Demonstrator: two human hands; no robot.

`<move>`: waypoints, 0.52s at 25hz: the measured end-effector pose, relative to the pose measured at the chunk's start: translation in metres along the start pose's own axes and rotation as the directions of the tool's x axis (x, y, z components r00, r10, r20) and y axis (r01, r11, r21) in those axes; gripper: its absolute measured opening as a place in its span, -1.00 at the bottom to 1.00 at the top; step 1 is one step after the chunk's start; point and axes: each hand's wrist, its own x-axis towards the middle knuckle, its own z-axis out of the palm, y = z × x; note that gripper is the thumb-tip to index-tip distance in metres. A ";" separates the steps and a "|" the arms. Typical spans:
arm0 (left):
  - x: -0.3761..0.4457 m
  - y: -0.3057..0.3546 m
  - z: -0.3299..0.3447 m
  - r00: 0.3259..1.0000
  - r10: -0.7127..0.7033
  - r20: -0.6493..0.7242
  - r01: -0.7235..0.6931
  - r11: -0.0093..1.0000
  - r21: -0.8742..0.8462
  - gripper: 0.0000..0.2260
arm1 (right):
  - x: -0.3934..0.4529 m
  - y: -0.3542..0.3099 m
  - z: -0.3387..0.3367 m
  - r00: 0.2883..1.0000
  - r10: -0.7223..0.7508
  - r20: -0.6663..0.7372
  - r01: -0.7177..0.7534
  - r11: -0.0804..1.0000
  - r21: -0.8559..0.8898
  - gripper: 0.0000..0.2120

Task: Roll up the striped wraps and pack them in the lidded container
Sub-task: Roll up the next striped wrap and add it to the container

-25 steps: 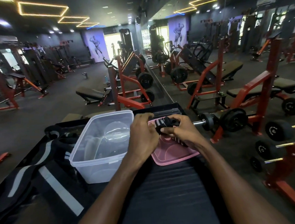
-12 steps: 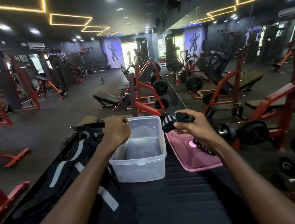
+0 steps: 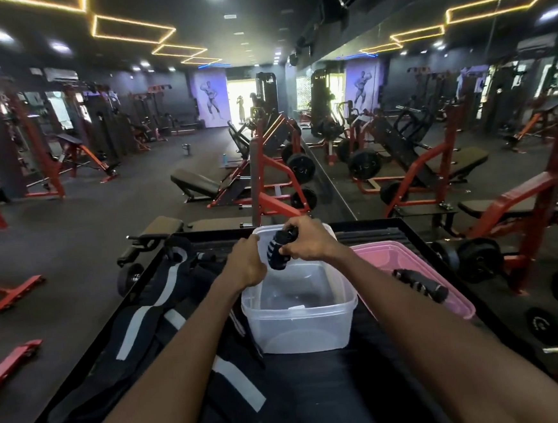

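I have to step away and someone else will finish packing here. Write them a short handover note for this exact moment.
Right hand grips a rolled striped wrap above the open clear container, not yet released.
Left hand rests at the container's left rim; whether it grips the rim I cannot tell.
The container looks nearly empty through its walls.
Another rolled wrap lies on the pink lid, which sits right of the container.
Unrolled black straps with pale stripes lie left of it.
Done: two wraps rolled.
Left: drop both in, roll any remaining, fit the lid.

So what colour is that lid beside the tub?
Pink; the lid shows best in the head view, right of the tub.
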 end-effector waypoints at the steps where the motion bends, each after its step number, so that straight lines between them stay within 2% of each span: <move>1: 0.000 -0.002 0.001 1.000 0.002 0.001 -0.002 1.000 -0.019 -0.50 | 0.006 -0.001 0.006 1.000 0.007 0.017 -0.007 0.999 -0.045 -0.71; 4: -0.003 -0.004 0.006 1.000 0.022 0.005 -0.021 0.997 -0.072 -0.56 | 0.018 -0.003 0.020 0.997 0.022 0.076 -0.012 0.991 -0.130 -0.77; 10: -0.008 -0.010 0.012 1.000 0.025 -0.016 -0.027 0.991 -0.128 -0.51 | 0.023 -0.006 0.041 0.991 0.028 0.132 0.012 0.958 -0.288 -0.82; 13: -0.008 -0.009 0.013 1.000 0.022 -0.011 -0.023 0.992 -0.126 -0.51 | 0.022 -0.007 0.052 0.989 0.054 0.140 -0.011 0.956 -0.293 -0.85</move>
